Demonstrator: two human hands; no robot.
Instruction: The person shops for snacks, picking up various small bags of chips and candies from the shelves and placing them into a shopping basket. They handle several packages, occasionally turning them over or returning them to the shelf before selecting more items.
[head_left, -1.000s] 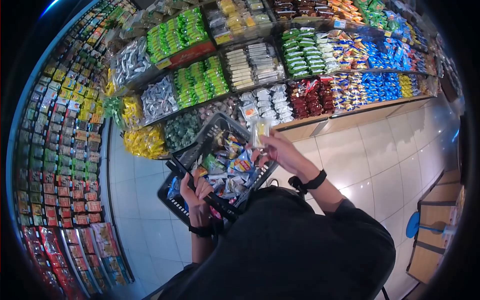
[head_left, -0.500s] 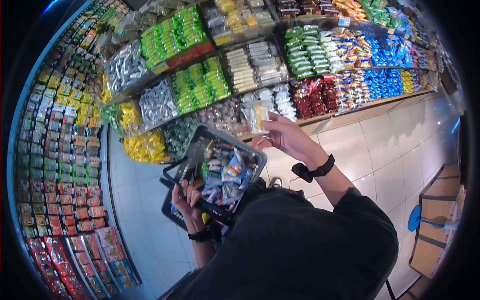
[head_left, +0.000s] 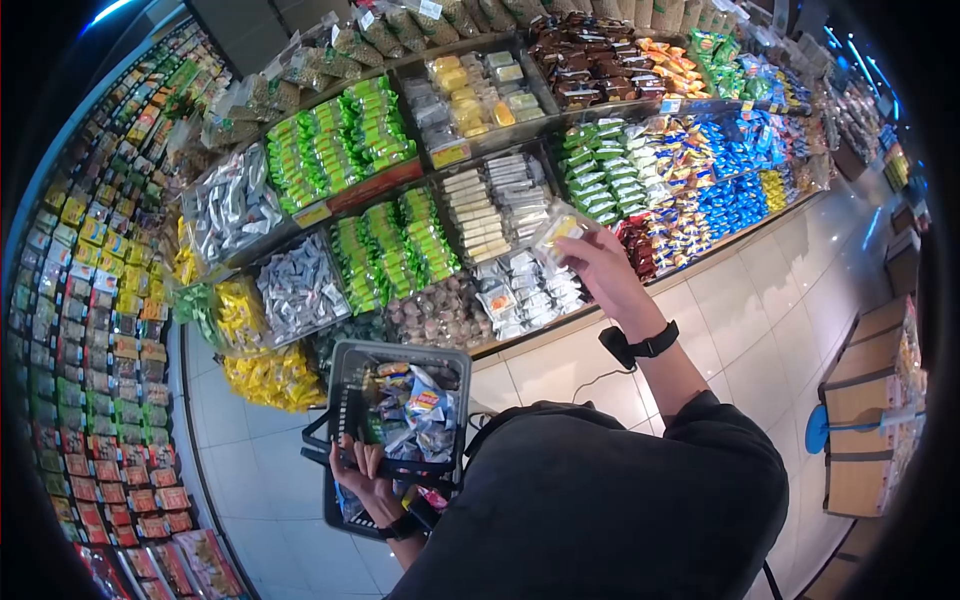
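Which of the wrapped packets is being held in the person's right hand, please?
The clear packet with the yellow patch: it alone is held up by the right hand, while the other packets sit on display or in the basket.

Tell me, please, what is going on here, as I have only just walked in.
A person in a dark top is at a tiered snack display. The right hand holds a small clear packet with something yellow in it, up by the display, above the silvery-white packets. The left hand grips the handle of a grey basket, which already holds many wrapped snacks. The clear packet is not in the basket.
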